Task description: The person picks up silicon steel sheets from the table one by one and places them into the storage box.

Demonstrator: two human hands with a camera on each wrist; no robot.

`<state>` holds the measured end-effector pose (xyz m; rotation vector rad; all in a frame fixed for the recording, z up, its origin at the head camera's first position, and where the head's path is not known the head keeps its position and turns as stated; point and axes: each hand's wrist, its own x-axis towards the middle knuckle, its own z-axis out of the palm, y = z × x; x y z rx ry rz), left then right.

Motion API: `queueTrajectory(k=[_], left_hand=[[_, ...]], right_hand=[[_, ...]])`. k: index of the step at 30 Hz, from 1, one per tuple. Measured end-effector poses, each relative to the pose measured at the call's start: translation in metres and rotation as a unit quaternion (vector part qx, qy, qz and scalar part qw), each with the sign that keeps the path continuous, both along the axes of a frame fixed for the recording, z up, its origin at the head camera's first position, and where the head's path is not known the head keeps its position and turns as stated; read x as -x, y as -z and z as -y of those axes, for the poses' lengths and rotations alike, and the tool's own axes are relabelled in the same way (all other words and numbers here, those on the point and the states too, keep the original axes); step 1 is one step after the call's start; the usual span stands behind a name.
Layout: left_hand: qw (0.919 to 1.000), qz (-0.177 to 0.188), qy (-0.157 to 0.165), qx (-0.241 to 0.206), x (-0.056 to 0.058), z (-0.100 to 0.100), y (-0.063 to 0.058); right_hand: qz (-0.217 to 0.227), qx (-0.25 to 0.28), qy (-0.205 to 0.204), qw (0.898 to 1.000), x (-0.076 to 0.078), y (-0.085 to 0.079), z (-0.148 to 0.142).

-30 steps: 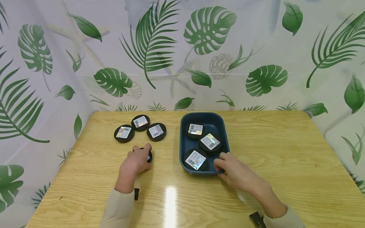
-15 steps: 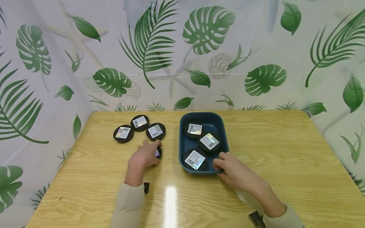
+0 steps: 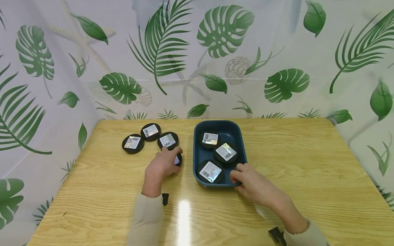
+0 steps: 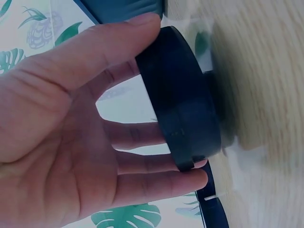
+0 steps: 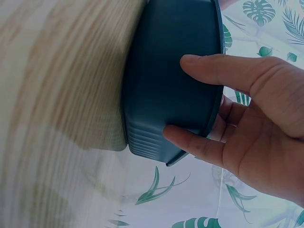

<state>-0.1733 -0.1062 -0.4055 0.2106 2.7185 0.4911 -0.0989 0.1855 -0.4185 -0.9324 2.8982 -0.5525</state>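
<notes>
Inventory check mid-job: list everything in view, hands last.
Table: one, yellowish wood, foreground
Backdrop: count unclear, white with green leaves, behind table
Tray: one, dark blue, on table
Tray discs: three, black with pale labels, inside tray
Loose discs: three, black with pale labels, on table left of tray
Held disc: one, black, left of tray
Wrist pieces: two, black, at the wrists
Sleeves: two, beige, on forearms
Left hand: one, gripping held disc
Right hand: one, gripping tray's near right corner
</notes>
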Motion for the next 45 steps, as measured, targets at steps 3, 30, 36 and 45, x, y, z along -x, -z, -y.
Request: queueTrajectory(k=[3, 30, 36, 45], left_hand=[[1.0000, -0.002, 0.002, -0.002, 0.001, 0.000, 0.000], [0.9985, -0.020, 0.051, -0.008, -0.007, -0.007, 0.002], [0.9986, -0.014, 0.051, -0.003, -0.009, -0.010, 0.003], [0.9980, -0.024, 0.058, -0.011, -0.008, -0.011, 0.004]], right_hand=[[0.000, -0.001, 0.001, 1.000, 0.000, 0.000, 0.000], [0.007, 0.001, 0.008, 1.000, 0.000, -0.002, 0.001], [0.003, 0.003, 0.004, 1.000, 0.000, -0.001, 0.000], [0.007, 0.002, 0.007, 1.000, 0.000, -0.003, 0.000]])
